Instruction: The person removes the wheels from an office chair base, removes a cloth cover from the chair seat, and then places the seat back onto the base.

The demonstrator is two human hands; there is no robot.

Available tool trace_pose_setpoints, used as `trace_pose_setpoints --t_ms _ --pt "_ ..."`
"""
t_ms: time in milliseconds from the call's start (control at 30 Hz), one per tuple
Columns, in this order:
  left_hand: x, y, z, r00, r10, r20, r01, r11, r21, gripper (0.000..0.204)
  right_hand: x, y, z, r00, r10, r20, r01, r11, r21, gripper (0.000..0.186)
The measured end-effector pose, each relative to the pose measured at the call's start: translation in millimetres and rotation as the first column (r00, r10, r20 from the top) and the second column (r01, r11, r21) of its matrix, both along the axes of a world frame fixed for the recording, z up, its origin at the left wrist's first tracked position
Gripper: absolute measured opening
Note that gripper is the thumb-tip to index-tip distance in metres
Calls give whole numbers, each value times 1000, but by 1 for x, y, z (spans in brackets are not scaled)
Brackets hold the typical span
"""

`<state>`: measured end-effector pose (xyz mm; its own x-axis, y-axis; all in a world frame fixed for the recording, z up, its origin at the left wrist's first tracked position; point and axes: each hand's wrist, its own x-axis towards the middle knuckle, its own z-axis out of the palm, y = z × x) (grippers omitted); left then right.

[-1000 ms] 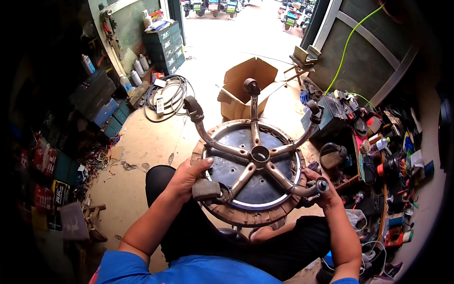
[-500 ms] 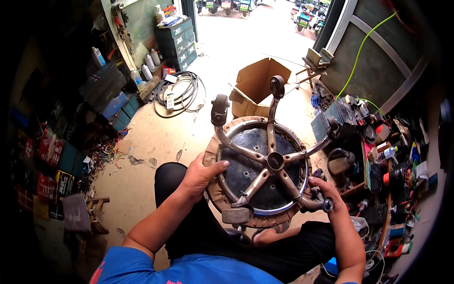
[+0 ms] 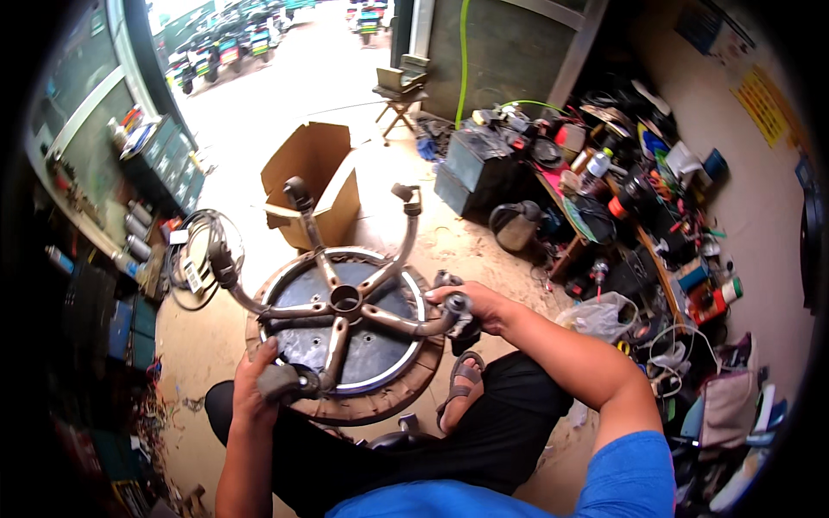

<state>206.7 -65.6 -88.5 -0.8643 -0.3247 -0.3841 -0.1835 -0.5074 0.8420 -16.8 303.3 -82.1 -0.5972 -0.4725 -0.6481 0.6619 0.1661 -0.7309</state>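
Note:
An upside-down round stool [image 3: 380,343] rests over my lap, its brown-covered seat edge folded onto a black underside. A metal five-legged caster base [image 3: 339,352] with a hollow round hub [image 3: 345,300] sits on top, inside a shiny ring. My left hand [image 3: 254,386] grips the near left seat edge, thumb up, beside a caster [image 3: 281,382]; its other fingers are mostly hidden. At the right edge, my right hand [image 3: 480,306] holds the seat beside another caster [image 3: 457,304], with its fingertips partly hidden behind the leg end.
An open cardboard box [image 3: 332,203] stands beyond the stool. Coiled cable [image 3: 194,259] lies on the floor at left. Tools and parts crowd a low bench [image 3: 648,246] at right, near a dark jug [image 3: 516,226]. A small folding stool [image 3: 400,104] stands by the doorway.
The view has swung right. In the picture the stool and its base have turned counterclockwise. My left hand is now lower on the rim, and my right hand higher.

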Motion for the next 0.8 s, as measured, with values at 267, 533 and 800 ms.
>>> trace_pose_setpoints --t_ms 267,533,800 --pt "-13 29 -27 996 64 70 -78 968 237 43 -14 17 -40 999 -53 8 53 999 -3 32" --pt "-55 61 -134 955 211 209 -282 865 416 51 -36 27 -58 977 -202 72 199 979 44 16" --pt "-119 110 -208 860 483 164 -510 805 304 61 -28 11 -25 958 -240 -159 251 967 52 21"
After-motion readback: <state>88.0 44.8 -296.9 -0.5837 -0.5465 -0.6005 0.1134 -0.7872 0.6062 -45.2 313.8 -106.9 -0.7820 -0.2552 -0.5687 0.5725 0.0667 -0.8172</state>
